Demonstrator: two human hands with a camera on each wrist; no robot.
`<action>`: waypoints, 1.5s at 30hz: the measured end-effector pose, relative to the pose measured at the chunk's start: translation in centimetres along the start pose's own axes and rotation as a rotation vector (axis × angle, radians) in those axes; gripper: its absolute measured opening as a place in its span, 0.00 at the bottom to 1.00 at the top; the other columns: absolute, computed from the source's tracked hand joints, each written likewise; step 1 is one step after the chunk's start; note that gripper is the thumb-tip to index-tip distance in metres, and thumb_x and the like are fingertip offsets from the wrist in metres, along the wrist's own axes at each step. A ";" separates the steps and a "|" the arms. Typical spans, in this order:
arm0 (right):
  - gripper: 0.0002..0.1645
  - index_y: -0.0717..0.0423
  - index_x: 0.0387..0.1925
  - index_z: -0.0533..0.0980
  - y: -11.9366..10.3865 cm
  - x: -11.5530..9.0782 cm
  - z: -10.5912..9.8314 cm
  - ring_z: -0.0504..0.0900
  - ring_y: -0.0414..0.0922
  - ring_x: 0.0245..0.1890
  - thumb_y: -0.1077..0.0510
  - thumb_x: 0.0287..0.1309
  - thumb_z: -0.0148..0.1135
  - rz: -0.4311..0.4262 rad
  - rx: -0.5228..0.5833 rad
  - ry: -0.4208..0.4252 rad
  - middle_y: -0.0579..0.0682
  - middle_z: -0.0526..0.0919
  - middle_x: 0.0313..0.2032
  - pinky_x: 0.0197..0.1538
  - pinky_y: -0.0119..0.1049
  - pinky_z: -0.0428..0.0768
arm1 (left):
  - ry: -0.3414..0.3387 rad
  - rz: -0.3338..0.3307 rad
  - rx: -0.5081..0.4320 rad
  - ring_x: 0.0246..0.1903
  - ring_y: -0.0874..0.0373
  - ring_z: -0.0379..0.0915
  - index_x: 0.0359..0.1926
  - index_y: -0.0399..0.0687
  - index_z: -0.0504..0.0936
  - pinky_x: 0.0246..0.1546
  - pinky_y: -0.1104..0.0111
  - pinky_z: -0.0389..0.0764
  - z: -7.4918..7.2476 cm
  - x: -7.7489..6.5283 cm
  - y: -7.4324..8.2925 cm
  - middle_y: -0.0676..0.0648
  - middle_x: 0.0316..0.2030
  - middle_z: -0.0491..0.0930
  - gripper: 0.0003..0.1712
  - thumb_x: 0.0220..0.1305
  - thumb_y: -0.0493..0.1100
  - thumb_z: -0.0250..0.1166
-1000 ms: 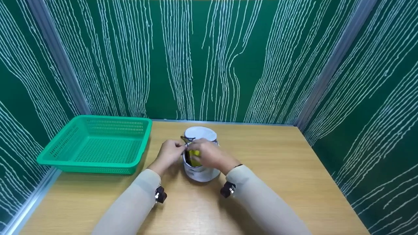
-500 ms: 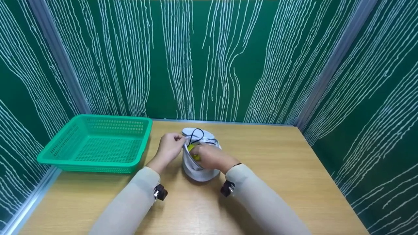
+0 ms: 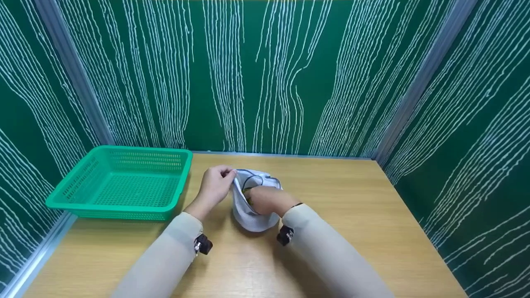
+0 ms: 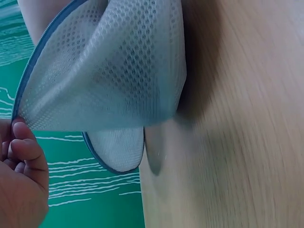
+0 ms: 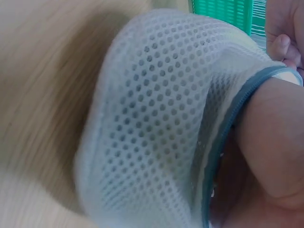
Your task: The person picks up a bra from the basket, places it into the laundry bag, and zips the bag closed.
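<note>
A white mesh laundry bag (image 3: 252, 223) with a grey-blue zip edge stands on the table, its top unzipped. Thumb and fingers of my left hand (image 3: 215, 184) pinch the rim at its left side, also plain in the left wrist view, where the round lid flap (image 4: 118, 147) hangs away behind. My right hand (image 3: 269, 198) reaches down through the opening, and the mesh wall hides its fingers. Beside them a bit of a yellow thing (image 3: 247, 195) shows, with a dark cord (image 3: 248, 177) looped near the rim. Whether the right fingers grip the yellow thing, I cannot tell.
A green plastic basket (image 3: 176, 207) with slotted sides stands on the left of the wooden table (image 3: 352, 231). Green panels (image 3: 306, 124) with white wavy lines enclose the back and both sides.
My right hand has gone deeper into the bag, and the yellow thing has sunk with it. The cord has dropped inside the rim. My left hand has lifted the rim slightly.
</note>
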State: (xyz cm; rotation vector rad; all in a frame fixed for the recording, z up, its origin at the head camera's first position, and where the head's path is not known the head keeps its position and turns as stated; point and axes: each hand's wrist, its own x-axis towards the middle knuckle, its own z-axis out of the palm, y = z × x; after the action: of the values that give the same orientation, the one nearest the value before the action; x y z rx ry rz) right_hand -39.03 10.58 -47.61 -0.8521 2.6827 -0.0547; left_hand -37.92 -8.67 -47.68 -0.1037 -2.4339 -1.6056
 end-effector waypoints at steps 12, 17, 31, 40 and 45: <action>0.11 0.51 0.51 0.87 0.1 0.4 0.2 0.82 0.46 0.35 0.58 0.84 0.58 0.012 0.086 0.061 0.48 0.82 0.34 0.43 0.39 0.82 | 0.021 0.012 -0.021 0.41 0.53 0.81 0.48 0.42 0.94 0.40 0.69 0.82 -0.4 0.0 -0.3 0.44 0.40 0.87 0.10 0.83 0.42 0.69; 0.13 0.51 0.52 0.90 0.8 0.4 0.2 0.83 0.44 0.38 0.57 0.84 0.60 -0.100 0.166 0.207 0.47 0.87 0.38 0.43 0.39 0.84 | 0.016 -0.021 -0.029 0.38 0.54 0.80 0.47 0.42 0.95 0.36 0.70 0.81 -0.6 0.0 -0.8 0.46 0.37 0.86 0.09 0.82 0.42 0.70; 0.13 0.61 0.49 0.89 6.5 -0.4 -1.7 0.87 0.48 0.39 0.58 0.83 0.63 0.016 0.736 0.636 0.56 0.92 0.42 0.42 0.35 0.86 | -0.063 -0.100 -0.057 0.33 0.56 0.80 0.53 0.42 0.94 0.33 0.71 0.83 -0.7 -0.1 -0.9 0.46 0.36 0.84 0.10 0.82 0.41 0.69; 0.16 0.59 0.51 0.87 11.5 -0.2 -0.8 0.88 0.53 0.48 0.52 0.87 0.59 0.294 0.940 0.690 0.57 0.90 0.45 0.49 0.39 0.85 | -0.078 -0.099 -0.038 0.32 0.57 0.79 0.55 0.39 0.93 0.33 0.72 0.81 -1.0 0.1 -1.0 0.46 0.36 0.85 0.11 0.81 0.40 0.70; 0.22 0.60 0.67 0.81 12.5 0.5 0.4 0.88 0.55 0.61 0.49 0.89 0.54 0.438 1.050 0.539 0.61 0.90 0.60 0.64 0.47 0.87 | -0.094 -0.112 -0.034 0.34 0.55 0.79 0.55 0.41 0.93 0.34 0.70 0.82 -1.0 0.2 -0.9 0.45 0.36 0.85 0.12 0.82 0.42 0.70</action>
State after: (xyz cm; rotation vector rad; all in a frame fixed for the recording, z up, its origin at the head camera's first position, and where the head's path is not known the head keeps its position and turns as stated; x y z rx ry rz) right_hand -46.24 20.64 -49.75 0.1088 2.6045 -1.5864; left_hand -38.17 -9.93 -48.12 -0.0510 -2.5248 -1.7263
